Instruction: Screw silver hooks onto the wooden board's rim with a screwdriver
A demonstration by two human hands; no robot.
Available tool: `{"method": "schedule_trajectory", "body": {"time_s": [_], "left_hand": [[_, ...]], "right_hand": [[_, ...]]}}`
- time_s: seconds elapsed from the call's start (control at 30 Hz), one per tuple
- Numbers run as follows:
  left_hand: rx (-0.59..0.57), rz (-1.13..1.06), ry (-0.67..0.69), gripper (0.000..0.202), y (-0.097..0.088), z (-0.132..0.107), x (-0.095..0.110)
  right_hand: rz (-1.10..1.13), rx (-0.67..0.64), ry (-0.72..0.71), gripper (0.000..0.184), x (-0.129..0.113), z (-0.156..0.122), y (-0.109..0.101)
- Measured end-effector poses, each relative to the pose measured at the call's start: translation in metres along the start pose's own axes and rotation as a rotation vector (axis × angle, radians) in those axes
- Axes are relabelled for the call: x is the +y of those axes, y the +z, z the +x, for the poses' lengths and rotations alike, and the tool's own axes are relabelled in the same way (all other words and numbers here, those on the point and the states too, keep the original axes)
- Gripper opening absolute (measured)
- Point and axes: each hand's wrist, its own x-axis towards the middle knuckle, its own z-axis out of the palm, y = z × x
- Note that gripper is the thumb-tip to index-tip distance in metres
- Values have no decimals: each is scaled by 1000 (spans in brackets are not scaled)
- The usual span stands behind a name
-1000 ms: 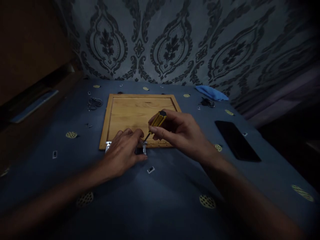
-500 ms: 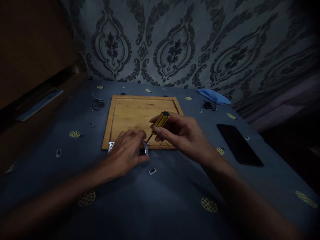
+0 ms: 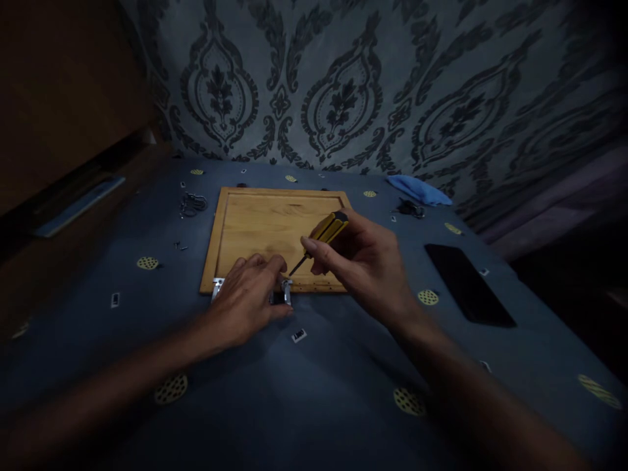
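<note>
A framed wooden panel [image 3: 265, 226] lies flat on the blue patterned cloth, its near edge towards me. My left hand [image 3: 248, 294] bends over that edge, fingers on top and thumb in front, gripping a shiny metal fitting [image 3: 287, 292] with a dark middle. Part of the fitting is hidden under the fingers, and its other bright end shows left of the hand. My right hand [image 3: 370, 261] pinches a screwdriver [image 3: 328, 230] by its yellow-and-black handle. The slanted shaft points down left, with the tip close to the fitting's right end; whether they touch I cannot tell.
Small screws [image 3: 180, 246] and a pile of metal pieces [image 3: 193, 204] lie left of the panel. To the right are a black flat slab [image 3: 468, 284], a dark tangled item [image 3: 411, 208] and a blue cloth [image 3: 419, 190]. A patterned wall [image 3: 343, 85] rises behind.
My right hand has shifted slightly right, and the screwdriver now leans over more, its tip a little up and right from before. The left hand and the panel have stayed put.
</note>
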Motion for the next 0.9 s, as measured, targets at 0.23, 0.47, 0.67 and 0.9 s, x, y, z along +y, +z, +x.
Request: {"method": "schedule_trajectory", "body": {"time_s": [0.23, 0.47, 0.67, 0.9], "left_hand": [[12, 10, -14, 38, 1, -1, 0], [7, 14, -8, 40, 1, 0, 0], [0, 20, -17, 38, 1, 0, 0], [9, 14, -27, 38, 0, 0, 1]], "right_hand": [[-49, -27, 13, 42, 3, -1, 2], [-65, -37, 12, 39, 6, -1, 3], [-94, -41, 25, 40, 6, -1, 2], [-89, -62, 21, 40, 4, -1, 2]]}}
